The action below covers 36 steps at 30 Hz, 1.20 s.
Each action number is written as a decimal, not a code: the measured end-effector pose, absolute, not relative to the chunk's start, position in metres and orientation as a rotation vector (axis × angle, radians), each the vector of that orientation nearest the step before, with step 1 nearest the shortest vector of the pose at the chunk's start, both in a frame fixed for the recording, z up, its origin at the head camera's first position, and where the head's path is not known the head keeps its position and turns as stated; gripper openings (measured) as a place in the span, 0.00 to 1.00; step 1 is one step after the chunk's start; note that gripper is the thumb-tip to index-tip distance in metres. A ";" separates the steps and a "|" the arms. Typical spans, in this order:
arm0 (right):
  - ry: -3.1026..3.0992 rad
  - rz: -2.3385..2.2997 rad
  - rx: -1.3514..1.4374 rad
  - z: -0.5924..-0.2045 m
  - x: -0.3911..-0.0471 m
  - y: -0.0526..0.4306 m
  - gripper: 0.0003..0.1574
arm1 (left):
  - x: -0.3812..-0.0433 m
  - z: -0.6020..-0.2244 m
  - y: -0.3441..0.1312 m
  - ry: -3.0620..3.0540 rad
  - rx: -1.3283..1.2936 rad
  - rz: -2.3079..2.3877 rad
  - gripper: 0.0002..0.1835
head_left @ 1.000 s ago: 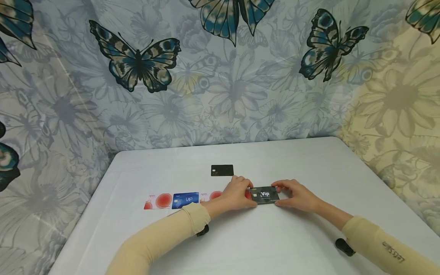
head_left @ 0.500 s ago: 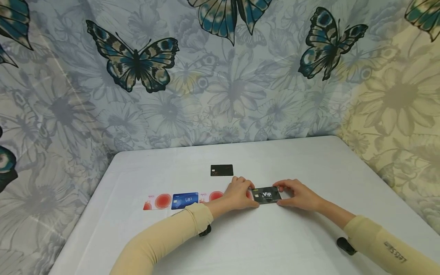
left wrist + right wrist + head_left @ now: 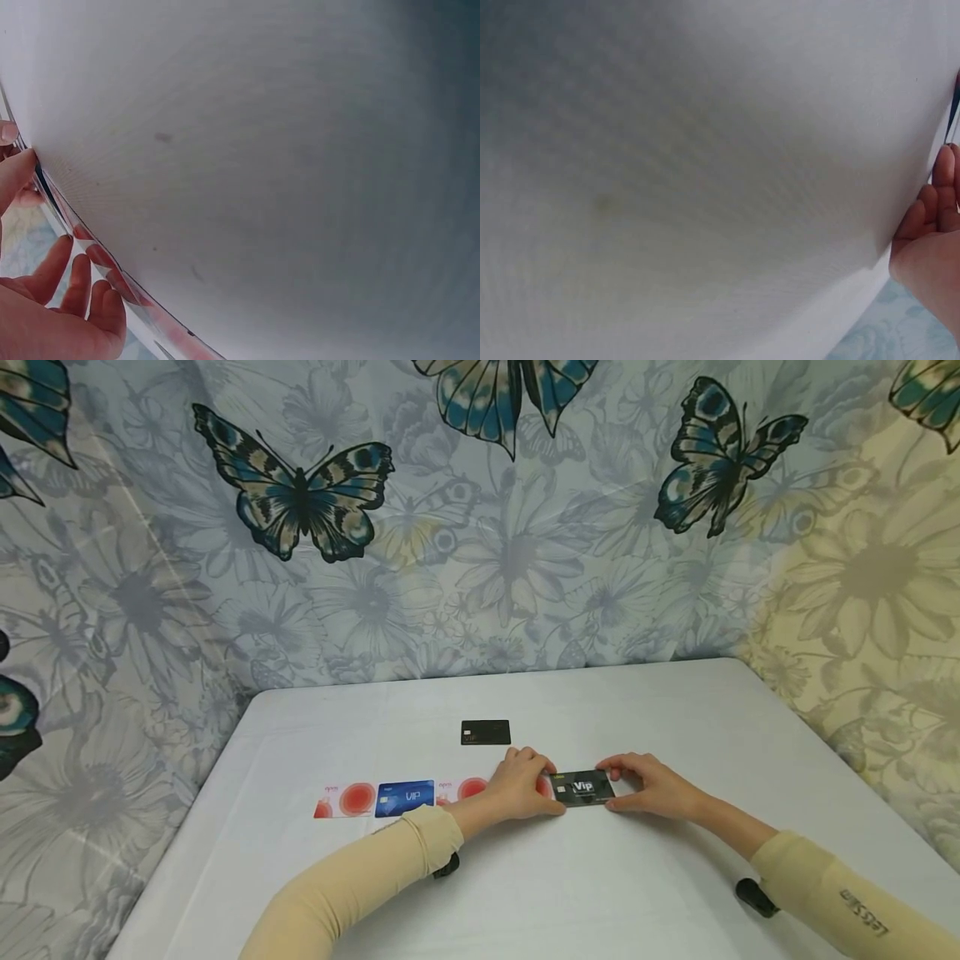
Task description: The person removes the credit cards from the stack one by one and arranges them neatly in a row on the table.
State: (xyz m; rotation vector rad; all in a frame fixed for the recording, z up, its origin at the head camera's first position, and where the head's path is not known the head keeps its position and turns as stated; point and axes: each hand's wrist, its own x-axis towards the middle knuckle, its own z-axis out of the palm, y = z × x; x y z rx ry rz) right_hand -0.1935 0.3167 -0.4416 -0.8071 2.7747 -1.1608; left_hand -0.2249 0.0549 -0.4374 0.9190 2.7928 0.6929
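Note:
A dark grey card printed "Vip" (image 3: pixel 582 787) lies at the right end of a row of cards, near the middle of the table. My left hand (image 3: pixel 519 783) holds its left end, thumb at the near edge and forefinger at the far edge. At the right end my right hand (image 3: pixel 648 786) grips the same card between thumb and forefinger. Under and beside the left hand is a white card with a red disc (image 3: pixel 472 787), partly hidden. In the left wrist view, the fingers of the left hand (image 3: pixel 64 315) curl over the reddish cards.
Further left in the row lie a blue VIP card (image 3: pixel 405 797) and another white card with a red disc (image 3: pixel 357 797). A black VIP card (image 3: pixel 485 732) lies behind the row. The white table (image 3: pixel 600 893) ends at a butterfly-patterned wall hanging (image 3: pixel 517 560).
Compared with one second ago, both hands and the dark grey card have shifted slightly to the right. Over the last half second they have barely moved.

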 end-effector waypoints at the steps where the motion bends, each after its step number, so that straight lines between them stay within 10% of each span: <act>1: 2.774 -1.160 -0.803 -0.442 -0.194 0.317 0.31 | -0.225 -0.437 0.055 2.791 0.919 0.695 0.28; 36: 2.937 -1.107 -0.832 -0.435 -0.217 0.266 0.22 | -0.255 -0.427 -0.028 2.590 0.888 1.149 0.28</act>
